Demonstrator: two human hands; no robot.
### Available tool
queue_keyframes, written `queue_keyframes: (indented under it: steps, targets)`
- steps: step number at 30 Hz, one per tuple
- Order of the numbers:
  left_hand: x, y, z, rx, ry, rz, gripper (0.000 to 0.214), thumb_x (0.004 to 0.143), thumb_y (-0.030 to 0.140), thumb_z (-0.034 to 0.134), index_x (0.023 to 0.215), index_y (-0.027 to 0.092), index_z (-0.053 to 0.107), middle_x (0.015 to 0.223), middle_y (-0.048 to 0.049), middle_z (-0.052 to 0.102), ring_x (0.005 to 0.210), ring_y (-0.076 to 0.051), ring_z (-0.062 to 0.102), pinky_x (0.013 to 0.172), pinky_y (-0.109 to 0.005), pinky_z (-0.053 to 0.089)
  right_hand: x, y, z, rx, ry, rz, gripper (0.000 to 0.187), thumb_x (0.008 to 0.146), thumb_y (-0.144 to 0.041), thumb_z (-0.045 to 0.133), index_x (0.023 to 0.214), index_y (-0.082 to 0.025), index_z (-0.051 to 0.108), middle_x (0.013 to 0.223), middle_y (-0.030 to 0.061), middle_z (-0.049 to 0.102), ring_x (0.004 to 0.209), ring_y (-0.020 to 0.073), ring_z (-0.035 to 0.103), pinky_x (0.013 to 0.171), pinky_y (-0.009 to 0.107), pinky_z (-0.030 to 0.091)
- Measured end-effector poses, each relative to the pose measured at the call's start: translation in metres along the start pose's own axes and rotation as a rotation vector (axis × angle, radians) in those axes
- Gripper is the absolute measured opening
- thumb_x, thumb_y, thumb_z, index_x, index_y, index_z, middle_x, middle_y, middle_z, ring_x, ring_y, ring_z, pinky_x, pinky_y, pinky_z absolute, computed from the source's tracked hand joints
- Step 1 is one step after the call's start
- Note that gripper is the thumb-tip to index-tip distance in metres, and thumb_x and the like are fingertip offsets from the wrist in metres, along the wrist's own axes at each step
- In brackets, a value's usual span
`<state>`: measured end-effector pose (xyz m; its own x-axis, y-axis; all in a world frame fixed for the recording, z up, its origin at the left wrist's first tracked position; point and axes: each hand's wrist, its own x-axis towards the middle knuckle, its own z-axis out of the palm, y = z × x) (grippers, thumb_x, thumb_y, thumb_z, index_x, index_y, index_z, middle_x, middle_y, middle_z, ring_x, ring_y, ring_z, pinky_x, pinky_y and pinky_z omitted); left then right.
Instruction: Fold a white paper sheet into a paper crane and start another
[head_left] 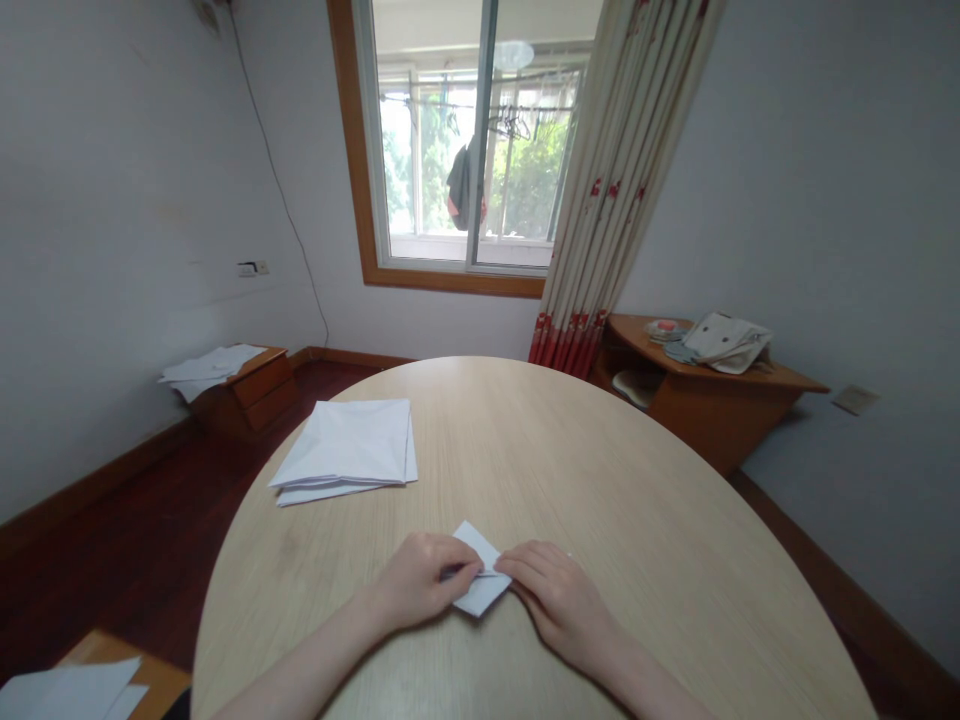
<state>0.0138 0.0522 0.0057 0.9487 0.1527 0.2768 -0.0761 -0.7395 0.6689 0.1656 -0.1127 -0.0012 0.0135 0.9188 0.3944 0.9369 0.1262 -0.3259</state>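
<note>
A small folded piece of white paper (pixel 480 598) lies on the round wooden table (pixel 525 440), close to its near side, with a crease running across its middle. My left hand (pixel 429 578) pinches the paper's left part between thumb and fingers. On the opposite side, my right hand (pixel 551 592) has its fingers pressed together on the paper's right corner; its thumb is mostly hidden. Farther back on the left sits a stack of folded white paper sheets (pixel 349 440), apart from both hands.
Beyond the table stand a low drawer cabinet (pixel 266 392) with loose papers (pixel 214 365) at left and a corner desk (pixel 697 395) holding a pale bag (pixel 727 340) at right. More papers (pixel 71 690) lie on a wooden surface at lower left. A curtain (pixel 600 210) hangs by the window.
</note>
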Motion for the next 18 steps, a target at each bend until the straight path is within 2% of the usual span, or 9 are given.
queue_keyframes:
  steps: [3, 6, 9, 11, 15, 18]
  targets:
    - [-0.002, 0.002, -0.003, -0.003, -0.034, 0.067, 0.03, 0.091, 0.042, 0.05, 0.099, 0.021, 0.069, 0.093, -0.0026, 0.072, 0.084, -0.018, 0.067, 0.078, -0.023, 0.048, -0.001, 0.004, 0.003, 0.006, 0.043, 0.036, 0.026, 0.092, -0.01, 0.036, 0.096, -0.02, 0.06, 0.09, 0.0065, 0.069, 0.084, 0.0204, 0.06, 0.072, 0.033, 0.045]
    - [-0.003, 0.001, 0.001, 0.098, -0.008, 0.11, 0.044, 0.079, 0.053, 0.065, 0.107, 0.02, 0.066, 0.095, -0.006, 0.073, 0.084, -0.022, 0.068, 0.075, -0.025, 0.049, -0.001, 0.006, 0.004, -0.024, 0.097, 0.037, 0.025, 0.091, -0.007, 0.035, 0.092, -0.019, 0.057, 0.085, 0.0066, 0.067, 0.081, 0.0207, 0.058, 0.071, 0.034, 0.043]
    - [-0.004, 0.0, 0.008, 0.265, 0.025, 0.093, 0.024, 0.09, 0.033, 0.054, 0.107, 0.021, 0.066, 0.088, -0.006, 0.073, 0.077, -0.021, 0.069, 0.068, -0.025, 0.049, -0.001, 0.006, 0.003, -0.056, 0.115, 0.02, 0.024, 0.089, -0.005, 0.034, 0.089, -0.018, 0.054, 0.081, 0.0059, 0.064, 0.078, 0.0204, 0.055, 0.073, 0.035, 0.042]
    - [-0.004, 0.002, 0.012, 0.303, 0.038, 0.072, 0.025, 0.091, 0.02, 0.045, 0.105, 0.023, 0.065, 0.089, -0.005, 0.073, 0.077, -0.02, 0.069, 0.068, -0.025, 0.049, 0.0, 0.004, 0.001, -0.073, 0.111, 0.014, 0.023, 0.09, -0.005, 0.034, 0.087, -0.019, 0.052, 0.079, 0.005, 0.062, 0.077, 0.0199, 0.054, 0.076, 0.036, 0.041]
    - [-0.003, 0.01, 0.013, 0.141, 0.088, 0.004, 0.029, 0.087, 0.014, 0.042, 0.1, 0.022, 0.066, 0.091, -0.0026, 0.073, 0.081, -0.018, 0.068, 0.071, -0.024, 0.047, 0.003, -0.003, -0.006, -0.091, 0.117, 0.039, 0.02, 0.092, -0.009, 0.034, 0.086, -0.02, 0.05, 0.079, 0.0033, 0.061, 0.081, 0.0194, 0.054, 0.087, 0.04, 0.038]
    - [-0.001, 0.016, 0.011, -0.038, 0.145, -0.104, 0.026, 0.086, 0.02, 0.044, 0.09, 0.021, 0.069, 0.084, -0.001, 0.072, 0.075, -0.017, 0.066, 0.069, -0.023, 0.045, 0.003, -0.005, -0.011, -0.11, 0.122, 0.082, 0.019, 0.094, -0.015, 0.034, 0.088, -0.022, 0.05, 0.084, 0.0029, 0.063, 0.086, 0.0191, 0.056, 0.095, 0.042, 0.033]
